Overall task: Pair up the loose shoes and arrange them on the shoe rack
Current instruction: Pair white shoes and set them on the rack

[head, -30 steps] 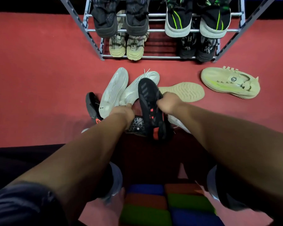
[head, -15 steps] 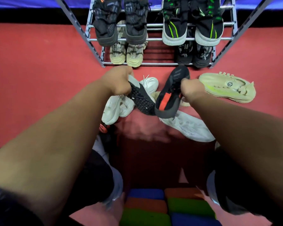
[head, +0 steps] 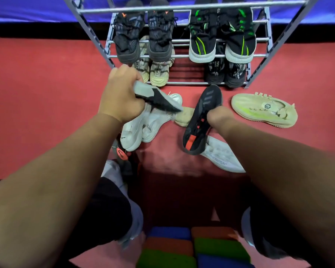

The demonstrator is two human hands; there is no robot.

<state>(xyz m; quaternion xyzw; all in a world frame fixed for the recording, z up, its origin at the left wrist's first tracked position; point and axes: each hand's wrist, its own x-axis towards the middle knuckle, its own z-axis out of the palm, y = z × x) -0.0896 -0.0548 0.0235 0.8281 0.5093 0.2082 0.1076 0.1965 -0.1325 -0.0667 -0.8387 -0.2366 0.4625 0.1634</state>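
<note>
Red carpet point(head: 46, 97) fills most of the head view, and I'm looking straight down two outstretched forearms. My left hand point(head: 122, 95), left of centre, is clenched around a black shoe with a grey sole point(head: 157, 97), which juts out to the right of the fist, above a heap of white sneakers point(head: 143, 126) on the floor. My right hand point(head: 219, 117), just right of centre, grips a black shoe with a red patch point(head: 199, 122), toe pointing up toward the rack, heel hanging low over a white shoe lying on its side point(head: 222, 155). The two black shoes are apart, one in each hand, both lifted off the carpet.

Across the top of the frame stands the metal shoe rack point(head: 182, 55). Its upper rail carries a dark pair with orange marks point(head: 143, 39) on the left and a black pair with green stripes point(head: 220, 41) on the right; below them sit a beige pair point(head: 159, 74) and a black pair with white lettering point(head: 226, 74).

At right of centre, a pale yellow-green shoe point(head: 263, 111) lies loose on the carpet, well clear of my right hand. A beige sole point(head: 184, 117) peeks out between the two held shoes.
</note>
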